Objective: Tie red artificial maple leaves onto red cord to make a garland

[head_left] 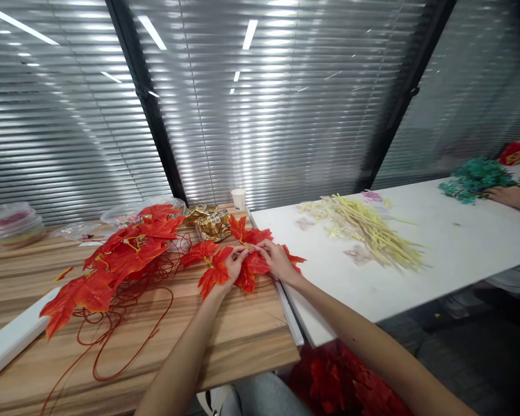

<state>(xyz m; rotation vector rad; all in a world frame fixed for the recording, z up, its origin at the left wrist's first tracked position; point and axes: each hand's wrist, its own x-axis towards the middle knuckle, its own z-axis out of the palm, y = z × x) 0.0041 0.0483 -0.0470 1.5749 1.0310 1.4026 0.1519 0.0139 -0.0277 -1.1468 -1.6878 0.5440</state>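
Note:
Red artificial maple leaves (255, 264) lie along a garland across the right end of the wooden table, a few reaching over onto the white table. My left hand (235, 264) pinches the garland's stem at its middle, fingers pressed together. Close beside it, my right hand (277, 259) is also closed on the stem, thumb and fingertips nearly meeting the left ones. What lies exactly between the fingertips is too small to make out. To the left sits a pile of red maple leaves (134, 254) over tangled red cord (125, 306).
Gold foil packets (214, 225) and a paper cup (238, 199) stand behind my hands. Yellow stems (368, 228) spread over the white table (320, 294). At far right, a person's hand (502, 195) touches teal flowers (474, 178). More red leaves (342, 381) hang below the table edge.

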